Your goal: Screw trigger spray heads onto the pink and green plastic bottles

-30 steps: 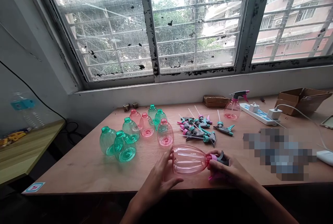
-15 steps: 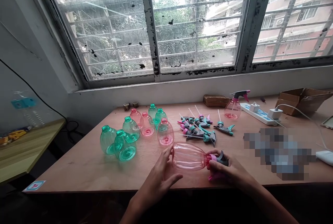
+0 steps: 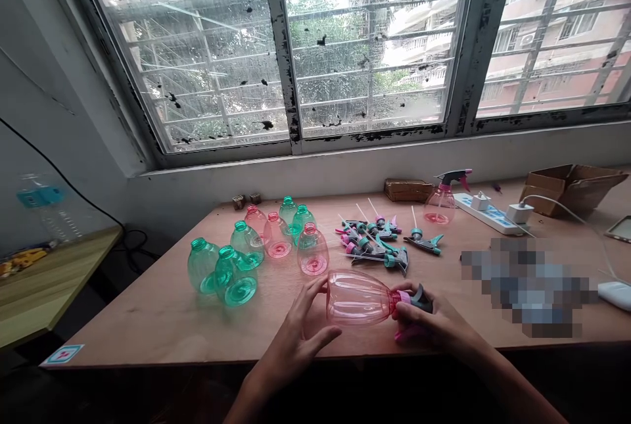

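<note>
A clear pink spray bottle (image 3: 359, 298) lies sideways above the table's front edge, its base to the left. My right hand (image 3: 424, 319) is closed around its neck and the pink-and-grey trigger head (image 3: 418, 299). At the base, my left hand (image 3: 306, 329) is open, thumb held apart and fingertips by the bottle's bottom edge; whether they touch it is hard to tell. Beyond it stand pink bottles (image 3: 312, 253) and green bottles (image 3: 237, 282) without tops. Loose trigger sprayers (image 3: 374, 246) with thin tubes lie in a heap behind the held bottle.
A complete pink spray bottle (image 3: 440, 204) stands at the back right, beside a white power strip (image 3: 493, 215) with plugs. Cardboard boxes (image 3: 566, 194) sit along the wall. A blurred patch (image 3: 532, 286) covers something on the right. One separate sprayer (image 3: 424, 241) lies beside the heap.
My left hand has shifted slightly, its thumb still away from the bottle. The right hand keeps its hold on the bottle's neck. The whole view has moved a little.
</note>
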The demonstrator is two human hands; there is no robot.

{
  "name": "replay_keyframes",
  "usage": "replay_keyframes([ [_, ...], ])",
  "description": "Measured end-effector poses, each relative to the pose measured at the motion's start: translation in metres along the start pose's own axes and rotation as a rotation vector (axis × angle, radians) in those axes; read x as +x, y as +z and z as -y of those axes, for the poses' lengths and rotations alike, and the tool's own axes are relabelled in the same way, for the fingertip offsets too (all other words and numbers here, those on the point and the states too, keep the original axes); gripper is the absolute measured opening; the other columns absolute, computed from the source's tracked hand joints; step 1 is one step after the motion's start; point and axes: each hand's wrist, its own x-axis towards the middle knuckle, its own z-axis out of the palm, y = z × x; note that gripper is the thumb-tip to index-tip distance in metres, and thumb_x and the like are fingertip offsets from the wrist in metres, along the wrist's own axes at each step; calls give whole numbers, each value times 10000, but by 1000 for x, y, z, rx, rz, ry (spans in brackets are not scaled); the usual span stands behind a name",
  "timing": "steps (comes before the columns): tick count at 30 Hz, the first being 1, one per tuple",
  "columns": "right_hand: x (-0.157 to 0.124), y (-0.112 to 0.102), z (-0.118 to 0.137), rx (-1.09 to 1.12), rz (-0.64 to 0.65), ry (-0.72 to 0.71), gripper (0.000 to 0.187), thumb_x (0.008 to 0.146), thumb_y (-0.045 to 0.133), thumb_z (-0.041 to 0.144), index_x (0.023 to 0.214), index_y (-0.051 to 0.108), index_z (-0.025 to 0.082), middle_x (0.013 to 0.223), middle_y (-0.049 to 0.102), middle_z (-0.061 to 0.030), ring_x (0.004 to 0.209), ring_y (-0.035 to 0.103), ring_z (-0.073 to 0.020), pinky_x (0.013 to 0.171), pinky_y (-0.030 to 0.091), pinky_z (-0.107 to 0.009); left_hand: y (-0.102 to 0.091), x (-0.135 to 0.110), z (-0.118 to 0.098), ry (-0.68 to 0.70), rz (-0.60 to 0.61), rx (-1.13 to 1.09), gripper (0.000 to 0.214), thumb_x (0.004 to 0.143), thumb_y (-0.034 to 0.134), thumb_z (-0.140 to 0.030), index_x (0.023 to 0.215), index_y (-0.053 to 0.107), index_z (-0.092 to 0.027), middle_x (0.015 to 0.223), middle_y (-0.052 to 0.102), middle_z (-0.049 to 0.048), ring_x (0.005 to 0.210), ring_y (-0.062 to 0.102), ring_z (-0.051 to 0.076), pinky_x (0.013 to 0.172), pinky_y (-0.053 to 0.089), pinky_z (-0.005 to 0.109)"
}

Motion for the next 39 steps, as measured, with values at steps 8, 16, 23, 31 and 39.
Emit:
replay_keyframes([
  [8, 0, 0, -1, 15, -8, 1, 423, 756, 812, 457, 1028, 642, 182, 770, 703, -12, 659, 658, -179, 601, 632, -340, 0, 0, -4, -32, -12, -11, 468, 952, 603, -337, 1388, 438, -303, 1534, 414, 66, 1430, 368, 267, 1196, 292, 418],
  [16, 0, -2, 1, -1, -11, -3, 387, 790, 787, 447, 1028, 634, 184, 783, 716, -18, 662, 681, -180, 607, 613, -311, 0, 0, -5, -29, 8, 21, 357, 937, 620, -313, 1268, 491, -274, 1584, 338, 92, 1462, 313, 284, 1202, 268, 457],
  [23, -2, 0, 3, -35, 10, -9, 415, 764, 796, 475, 1017, 645, 183, 772, 704, -9, 661, 682, -186, 614, 614, -322, 1, 1, -6, -133, 28, -73, 377, 944, 599, -405, 1272, 505, -245, 1471, 501, 118, 1347, 485, 318, 1123, 390, 460],
  [31, -2, 0, 3, -109, -18, -48, 419, 783, 767, 497, 1027, 640, 181, 721, 717, -22, 638, 675, -202, 594, 580, -322, 0, 0, -8, -82, 34, -93, 616, 908, 666, -333, 1446, 367, -301, 1468, 487, 89, 1352, 472, 285, 1145, 376, 450],
  [39, -3, -2, 2, -66, 16, -51, 380, 828, 747, 457, 1047, 615, 176, 750, 703, -17, 670, 673, -193, 641, 579, -332, 3, -3, -2, -55, 2, -26, 723, 857, 723, -333, 1466, 335, -340, 1485, 460, 97, 1265, 542, 299, 1084, 441, 457],
])
